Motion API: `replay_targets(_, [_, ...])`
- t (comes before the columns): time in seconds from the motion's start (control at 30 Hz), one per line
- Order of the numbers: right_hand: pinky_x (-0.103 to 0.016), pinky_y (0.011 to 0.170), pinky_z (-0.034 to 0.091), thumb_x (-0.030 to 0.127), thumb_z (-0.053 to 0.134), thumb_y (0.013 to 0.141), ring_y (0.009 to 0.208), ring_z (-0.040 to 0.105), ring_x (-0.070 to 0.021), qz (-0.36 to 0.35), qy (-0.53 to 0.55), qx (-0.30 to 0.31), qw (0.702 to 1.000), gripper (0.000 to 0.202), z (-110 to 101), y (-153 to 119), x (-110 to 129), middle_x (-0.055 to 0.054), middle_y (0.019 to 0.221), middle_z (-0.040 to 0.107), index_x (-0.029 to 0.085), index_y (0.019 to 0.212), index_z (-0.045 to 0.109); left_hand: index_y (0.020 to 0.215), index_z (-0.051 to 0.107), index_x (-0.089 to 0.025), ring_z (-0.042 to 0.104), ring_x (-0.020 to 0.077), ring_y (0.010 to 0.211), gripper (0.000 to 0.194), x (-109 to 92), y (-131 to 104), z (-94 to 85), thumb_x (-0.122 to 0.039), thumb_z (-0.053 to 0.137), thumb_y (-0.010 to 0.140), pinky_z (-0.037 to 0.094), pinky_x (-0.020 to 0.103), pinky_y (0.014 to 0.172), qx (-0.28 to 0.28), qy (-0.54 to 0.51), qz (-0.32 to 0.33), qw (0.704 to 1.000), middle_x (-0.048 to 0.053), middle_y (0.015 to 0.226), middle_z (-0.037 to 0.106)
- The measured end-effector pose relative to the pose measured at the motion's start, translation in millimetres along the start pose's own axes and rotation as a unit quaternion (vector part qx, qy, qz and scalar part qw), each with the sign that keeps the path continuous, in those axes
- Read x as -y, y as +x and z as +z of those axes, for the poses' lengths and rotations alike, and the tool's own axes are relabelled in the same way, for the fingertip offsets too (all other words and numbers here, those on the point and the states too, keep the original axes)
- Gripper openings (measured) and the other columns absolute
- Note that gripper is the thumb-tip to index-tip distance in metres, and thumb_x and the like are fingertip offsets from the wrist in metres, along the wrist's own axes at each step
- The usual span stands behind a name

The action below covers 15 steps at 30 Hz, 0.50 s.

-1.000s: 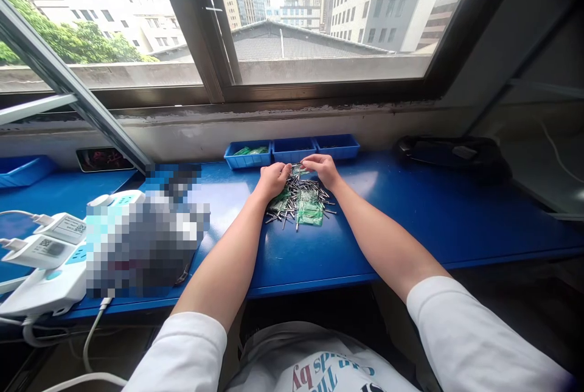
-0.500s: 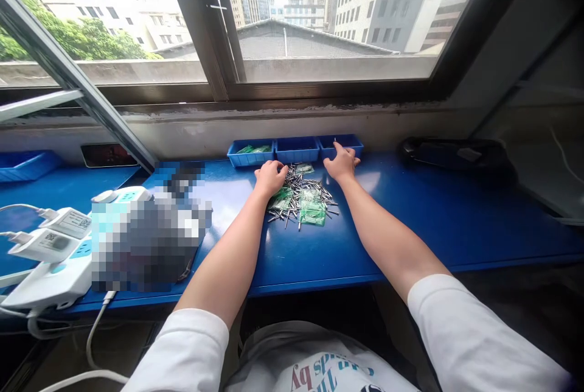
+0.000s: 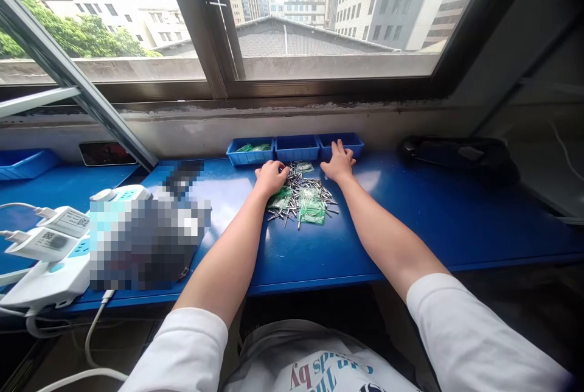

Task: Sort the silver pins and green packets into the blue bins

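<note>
A pile of small metal rods [image 3: 296,194] lies on the blue table, with green-and-clear packets [image 3: 312,212] among them. Behind it stand three blue bins in a row: the left bin [image 3: 250,159] holds green packets, the middle bin [image 3: 297,153] looks dark inside, and the right bin [image 3: 358,148] is partly covered by my right hand [image 3: 339,164]. That hand is at the front edge of the right bin, its fingers apart over it, with nothing visible in them. My left hand [image 3: 271,178] rests at the pile's left side, fingers curled; whatever they hold is too small to make out.
On the left are a white power strip [image 3: 50,276] with plugs and cables, a blurred dark object [image 3: 150,246], a phone [image 3: 106,153] and another blue tray [image 3: 27,164]. A dark case [image 3: 456,157] lies at the back right. A metal frame [image 3: 91,97] slants down at the left.
The fingers of my right hand have spread over the right bin, and the small piece seen at its fingertips no longer shows. My left hand has hardly moved.
</note>
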State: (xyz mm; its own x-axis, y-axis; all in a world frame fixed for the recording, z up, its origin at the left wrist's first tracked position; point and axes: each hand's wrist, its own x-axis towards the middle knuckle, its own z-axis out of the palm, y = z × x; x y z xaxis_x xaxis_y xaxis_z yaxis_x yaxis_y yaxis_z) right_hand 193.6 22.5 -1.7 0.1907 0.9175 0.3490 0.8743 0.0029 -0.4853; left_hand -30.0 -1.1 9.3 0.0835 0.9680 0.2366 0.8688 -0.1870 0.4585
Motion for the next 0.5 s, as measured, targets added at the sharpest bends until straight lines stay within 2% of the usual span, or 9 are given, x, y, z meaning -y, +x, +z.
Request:
replay_targets(0.13, [-0.053, 0.097, 0.036, 0.027, 0.055, 0.074, 0.123, 0.033, -0.0346, -0.035, 0.023, -0.049, 0.998, 0.063, -3, -6, 9, -0.012, 0.151, 0.034, 0.017, 0.135, 0.044, 0.095, 0.065, -0.023, 0.056, 0.0294, 0.11, 0.03, 0, 0, 0.2, -0.044, 0.045, 0.088, 0.036, 0.046, 0.096, 0.002, 0.004, 0.005, 1.0, 0.01, 0.11, 0.063])
replay_targets(0.23, [-0.043, 0.096, 0.038, 0.024, 0.053, 0.077, 0.115, 0.042, -0.0295, -0.101, 0.066, -0.066, 0.99, 0.035, -6, -13, 20, -0.013, 0.125, 0.057, 0.016, 0.11, 0.061, 0.095, 0.065, -0.023, 0.055, 0.0294, 0.11, 0.03, 1, 0, 1.3, -0.044, 0.046, 0.087, 0.036, 0.046, 0.096, 0.002, 0.008, 0.008, 1.0, 0.01, 0.11, 0.063])
replay_targets(0.3, [-0.037, 0.092, 0.04, 0.025, 0.055, 0.078, 0.103, 0.049, -0.0249, -0.162, 0.095, -0.013, 0.982, 0.018, -6, -18, 27, -0.01, 0.102, 0.065, 0.017, 0.089, 0.065, 0.095, 0.066, -0.023, 0.055, 0.0297, 0.111, 0.03, 1, 1, 2.0, -0.045, 0.046, 0.086, 0.036, 0.046, 0.096, 0.0, 0.009, 0.008, 1.0, 0.01, 0.11, 0.063])
replay_targets(0.37, [-0.034, 0.088, 0.04, 0.03, 0.059, 0.077, 0.094, 0.052, -0.022, -0.214, 0.101, 0.069, 0.969, 0.013, -4, -22, 32, -0.007, 0.088, 0.065, 0.018, 0.077, 0.064, 0.095, 0.066, -0.023, 0.055, 0.0298, 0.111, 0.031, 1, 1, 2.5, -0.045, 0.047, 0.086, 0.036, 0.047, 0.096, 0.001, 0.01, 0.008, 1.0, 0.01, 0.11, 0.063])
replay_targets(0.43, [-0.033, 0.085, 0.04, 0.036, 0.063, 0.075, 0.091, 0.052, -0.0214, -0.233, 0.075, 0.133, 0.96, 0.018, 0, -24, 35, -0.005, 0.085, 0.064, 0.019, 0.071, 0.063, 0.096, 0.066, -0.023, 0.055, 0.0293, 0.112, 0.031, 1, 1, 2.8, -0.045, 0.047, 0.086, 0.036, 0.046, 0.096, 0.001, 0.013, 0.009, 1.0, 0.01, 0.11, 0.063])
replay_targets(0.5, [-0.032, 0.082, 0.04, 0.037, 0.062, 0.076, 0.09, 0.053, -0.0212, -0.23, 0.04, 0.162, 0.959, 0.019, 4, -25, 36, -0.006, 0.086, 0.063, 0.018, 0.071, 0.064, 0.096, 0.066, -0.023, 0.055, 0.0284, 0.112, 0.03, 1, 1, 3.2, -0.044, 0.047, 0.086, 0.036, 0.045, 0.095, 0.001, 0.019, 0.01, 1.0, 0.009, 0.11, 0.063])
